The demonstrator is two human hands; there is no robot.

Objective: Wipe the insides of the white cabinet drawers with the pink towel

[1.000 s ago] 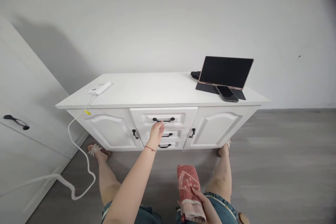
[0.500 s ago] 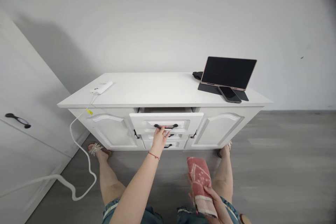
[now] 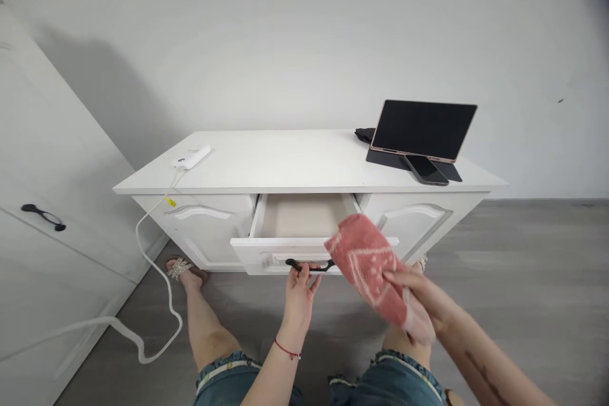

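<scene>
My left hand (image 3: 301,295) has its fingers hooked around the black handle (image 3: 311,266) of the top drawer (image 3: 266,255). That drawer stands pulled out from the white cabinet (image 3: 280,162), and its pale inside shows with nothing in it. A folded pink-red towel with white patterns (image 3: 368,260) is in my right hand (image 3: 425,295), gripped near its lower end with the thumb on top. The towel's upper end hangs in front of the drawer's right corner and hides part of it.
A power strip (image 3: 191,157) lies on the cabinet's left, its white cable (image 3: 174,304) trailing to the floor. On the right stand a tablet (image 3: 423,130), a phone (image 3: 427,171) and a dark bundle (image 3: 364,134). A white wardrobe (image 3: 42,158) is at the left.
My left hand has drawn the drawer out toward me, so its inside now shows. My right hand has lifted the towel up to the drawer's front, tilting it leftward.
</scene>
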